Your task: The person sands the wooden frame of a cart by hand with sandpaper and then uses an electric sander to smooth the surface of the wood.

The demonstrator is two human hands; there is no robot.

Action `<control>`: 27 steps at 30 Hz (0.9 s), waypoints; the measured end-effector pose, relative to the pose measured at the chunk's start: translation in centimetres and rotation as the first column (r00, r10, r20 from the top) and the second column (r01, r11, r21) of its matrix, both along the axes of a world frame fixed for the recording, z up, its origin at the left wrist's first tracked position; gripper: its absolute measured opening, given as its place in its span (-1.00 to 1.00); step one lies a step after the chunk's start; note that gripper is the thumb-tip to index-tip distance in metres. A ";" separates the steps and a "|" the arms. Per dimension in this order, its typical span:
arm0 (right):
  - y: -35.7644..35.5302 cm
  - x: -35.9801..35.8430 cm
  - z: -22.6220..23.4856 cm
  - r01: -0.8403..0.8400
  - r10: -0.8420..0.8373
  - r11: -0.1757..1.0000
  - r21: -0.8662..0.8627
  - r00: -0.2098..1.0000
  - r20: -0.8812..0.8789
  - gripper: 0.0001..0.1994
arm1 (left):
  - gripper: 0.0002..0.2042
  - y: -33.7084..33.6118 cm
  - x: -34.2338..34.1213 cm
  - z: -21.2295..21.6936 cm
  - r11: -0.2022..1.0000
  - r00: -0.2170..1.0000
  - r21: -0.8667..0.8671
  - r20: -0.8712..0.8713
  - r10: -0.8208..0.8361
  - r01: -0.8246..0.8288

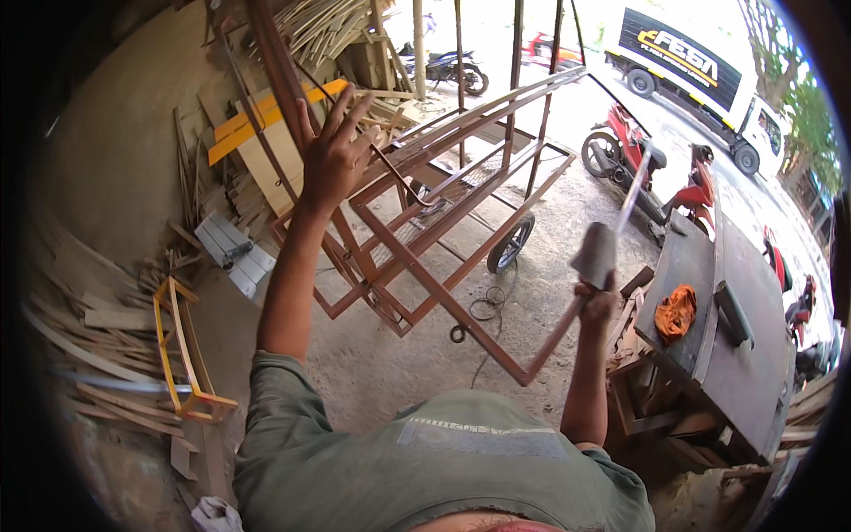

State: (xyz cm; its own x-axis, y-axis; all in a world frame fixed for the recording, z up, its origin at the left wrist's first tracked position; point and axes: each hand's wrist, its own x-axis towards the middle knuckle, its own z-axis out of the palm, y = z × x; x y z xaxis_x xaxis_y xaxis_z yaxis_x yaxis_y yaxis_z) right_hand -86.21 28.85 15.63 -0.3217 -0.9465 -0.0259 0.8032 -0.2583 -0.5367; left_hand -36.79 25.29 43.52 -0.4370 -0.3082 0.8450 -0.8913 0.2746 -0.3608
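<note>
Two bare hands in play, one left hand (338,151), one right hand (598,304)! One brown metal framework (445,300), one spoked wheel (511,244) plainly visible beneath. Count one blurred grey tool (596,254), one orange cloth (675,312), one yellow frame (184,355). And out there, one truck (678,66) showing two tyres (746,160), one dark motorbike (448,66), at least two red motorbikes (628,133); wood strips (315,31), too many to count!

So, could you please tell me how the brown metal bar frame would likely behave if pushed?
The brown metal bar frame should probably stay stiff, its bars meeting at firm-looking corners. It may roll, given the black spoked wheel at its side. Its open gaps suggest it's fairly light for its size.
</note>
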 end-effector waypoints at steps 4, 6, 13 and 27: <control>-1.9 2.6 -4.6 -0.086 0.085 0.996 0.008 0.987 0.134 -0.61 | -0.91 -3.8 -1.8 3.8 0.982 0.979 0.184 0.191 -0.073 0.037; -2.0 3.2 -5.3 -0.109 0.104 0.994 0.017 0.978 0.179 -0.62 | -0.94 -7.2 -3.8 6.1 0.951 0.968 0.304 0.250 -0.025 -0.055; -1.3 2.1 -3.2 -0.144 0.169 0.981 -0.129 0.964 0.207 -0.62 | -0.80 -21.2 -5.1 8.3 0.856 0.913 0.320 0.172 0.370 -0.407; 2.0 -6.2 12.1 -0.051 0.142 0.911 -0.409 0.970 0.196 -0.56 | -0.45 -13.5 -4.8 8.0 -0.330 0.523 0.512 0.850 0.062 -0.793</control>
State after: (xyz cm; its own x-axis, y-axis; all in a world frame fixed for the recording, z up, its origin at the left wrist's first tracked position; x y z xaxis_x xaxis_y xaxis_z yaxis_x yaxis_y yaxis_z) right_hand -92.43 30.84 27.74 -0.2579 -0.9180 0.3013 0.9196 -0.3289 -0.2148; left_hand -41.64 11.74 51.53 0.2798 -0.7212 -0.6337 -0.7964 0.1942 -0.5727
